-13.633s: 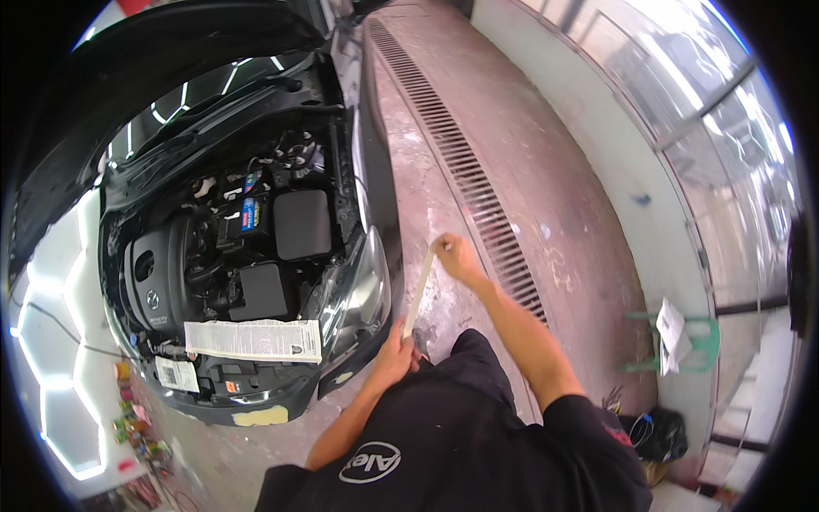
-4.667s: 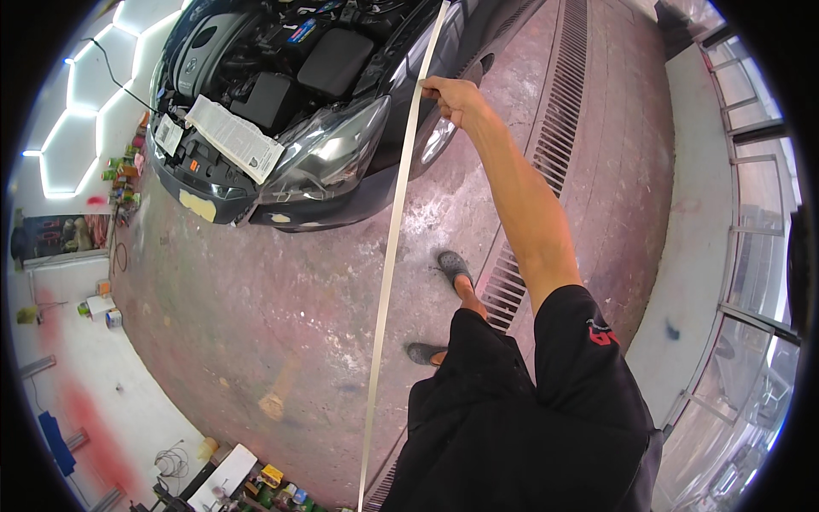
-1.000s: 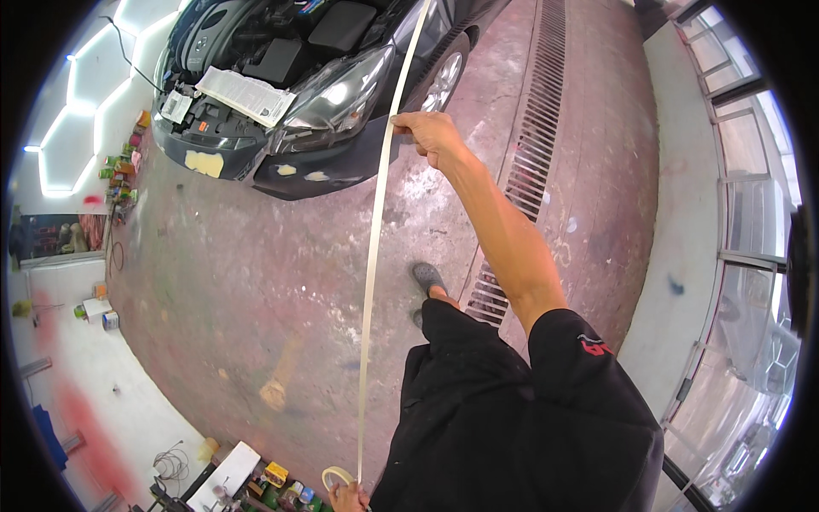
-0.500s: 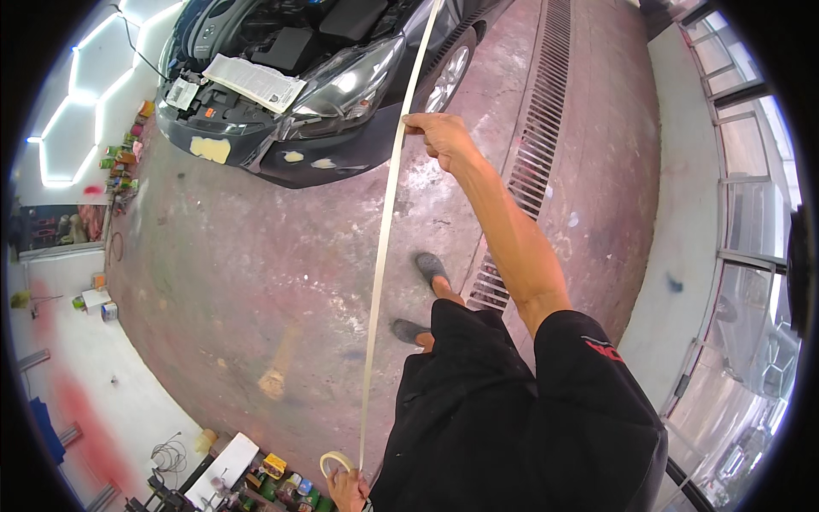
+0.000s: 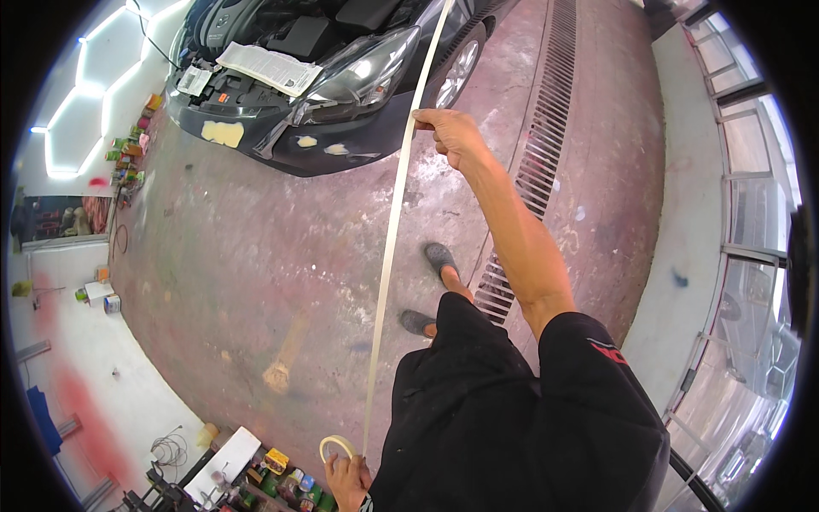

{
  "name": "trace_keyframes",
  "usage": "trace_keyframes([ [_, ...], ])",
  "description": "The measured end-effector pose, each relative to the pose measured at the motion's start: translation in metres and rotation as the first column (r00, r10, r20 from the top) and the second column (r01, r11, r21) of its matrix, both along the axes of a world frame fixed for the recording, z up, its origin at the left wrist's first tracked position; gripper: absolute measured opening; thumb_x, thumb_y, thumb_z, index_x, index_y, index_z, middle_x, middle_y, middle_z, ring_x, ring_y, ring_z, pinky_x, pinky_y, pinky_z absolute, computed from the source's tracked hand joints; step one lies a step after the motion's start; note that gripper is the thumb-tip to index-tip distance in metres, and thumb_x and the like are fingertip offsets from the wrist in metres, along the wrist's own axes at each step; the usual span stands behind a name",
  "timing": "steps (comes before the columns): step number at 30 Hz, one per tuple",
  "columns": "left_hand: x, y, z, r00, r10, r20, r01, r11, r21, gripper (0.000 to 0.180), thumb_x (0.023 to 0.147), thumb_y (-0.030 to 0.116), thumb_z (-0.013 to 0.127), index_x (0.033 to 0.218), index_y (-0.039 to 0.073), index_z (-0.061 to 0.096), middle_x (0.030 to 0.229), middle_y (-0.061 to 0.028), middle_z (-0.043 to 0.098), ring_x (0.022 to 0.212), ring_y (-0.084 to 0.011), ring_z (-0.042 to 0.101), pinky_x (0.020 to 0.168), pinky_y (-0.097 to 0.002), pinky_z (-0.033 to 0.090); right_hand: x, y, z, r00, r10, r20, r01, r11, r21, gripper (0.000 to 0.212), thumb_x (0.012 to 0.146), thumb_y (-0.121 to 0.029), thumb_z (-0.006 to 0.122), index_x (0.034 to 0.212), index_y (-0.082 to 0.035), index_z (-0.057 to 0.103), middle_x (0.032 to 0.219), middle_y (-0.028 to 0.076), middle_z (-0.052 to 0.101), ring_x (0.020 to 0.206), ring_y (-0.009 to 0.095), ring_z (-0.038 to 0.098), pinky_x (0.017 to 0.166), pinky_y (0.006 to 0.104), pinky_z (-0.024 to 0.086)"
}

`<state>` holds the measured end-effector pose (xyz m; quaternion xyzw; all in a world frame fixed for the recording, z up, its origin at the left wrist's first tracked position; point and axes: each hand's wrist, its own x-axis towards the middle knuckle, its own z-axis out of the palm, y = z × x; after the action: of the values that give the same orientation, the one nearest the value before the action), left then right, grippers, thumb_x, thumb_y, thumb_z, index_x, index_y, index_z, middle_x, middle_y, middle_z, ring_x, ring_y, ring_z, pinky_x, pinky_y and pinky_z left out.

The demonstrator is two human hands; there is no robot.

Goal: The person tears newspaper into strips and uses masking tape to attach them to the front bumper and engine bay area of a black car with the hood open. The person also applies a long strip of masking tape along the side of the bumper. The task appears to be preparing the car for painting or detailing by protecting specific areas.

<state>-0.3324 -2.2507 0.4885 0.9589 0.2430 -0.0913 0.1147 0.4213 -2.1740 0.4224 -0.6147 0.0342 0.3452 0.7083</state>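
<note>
A long pale strip of masking tape (image 5: 386,264) stretches taut from the bottom of the view up past the car's fender, its far end reaching the top edge. My right hand (image 5: 454,136), on a straight arm, pinches the strip between thumb and fingertips, in front of the car's headlight and front wheel. Low in the view, my left hand (image 5: 348,482) holds the masking tape roll (image 5: 339,444), fingers curled about its lower side. The dark car (image 5: 341,141) has its engine bay uncovered and pale filler patches on the bumper.
A newspaper sheet (image 5: 269,70) lies over the car's front. A floor drain grate (image 5: 546,128) runs along the right. Several cans (image 5: 277,461) crowd a cluttered stand beside my left hand. Glass doors (image 5: 742,299) line the right side; a white wall (image 5: 111,358) stands left.
The car and floor have shifted slightly right and up in view. My right hand sits slightly higher and further right, still pinching the strip; my left hand, with the roll, is slightly higher.
</note>
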Motion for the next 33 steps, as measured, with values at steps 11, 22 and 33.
trace_keyframes([
  [11, 0.037, -0.001, 0.029, 0.991, 0.036, 0.128, -0.029, 0.998, -0.058, 0.029, 0.081, 0.006, 0.086, 0.104, 0.008, 0.068, 0.078, -0.0084, 0.061, 0.079, -0.0288, 0.068, 0.104, -0.0537, 0.054, -0.034, -0.002, 0.014, 0.999, 0.020, 0.036, -0.018, 0.999, -0.048, 0.015, 0.094, -0.014, 0.081, 0.097, 0.001, 0.083, 0.085, 0.006, 0.078, 0.054, 0.008, 0.033, 0.048, 0.0298, 0.025],
  [22, 0.046, 0.004, 0.033, 0.983, 0.064, 0.171, -0.046, 0.993, -0.110, 0.030, 0.081, -0.003, 0.077, 0.110, 0.006, 0.072, 0.080, -0.0106, 0.061, 0.078, -0.0312, 0.065, 0.109, -0.0566, 0.049, -0.060, -0.011, 0.020, 0.996, 0.002, 0.091, 0.006, 0.997, -0.080, 0.014, 0.091, -0.013, 0.082, 0.091, 0.001, 0.084, 0.076, 0.005, 0.074, 0.054, 0.008, 0.038, 0.048, 0.0305, 0.027],
  [33, 0.049, 0.010, 0.038, 0.978, 0.087, 0.192, -0.069, 0.993, -0.100, 0.025, 0.085, 0.001, 0.078, 0.107, 0.010, 0.073, 0.077, -0.0057, 0.055, 0.074, -0.0265, 0.062, 0.106, -0.0536, 0.051, -0.066, -0.010, 0.001, 0.994, 0.065, 0.087, -0.054, 0.990, -0.129, 0.023, 0.093, -0.023, 0.082, 0.094, -0.001, 0.084, 0.078, 0.002, 0.071, 0.053, 0.009, 0.036, 0.049, 0.0322, 0.028],
])
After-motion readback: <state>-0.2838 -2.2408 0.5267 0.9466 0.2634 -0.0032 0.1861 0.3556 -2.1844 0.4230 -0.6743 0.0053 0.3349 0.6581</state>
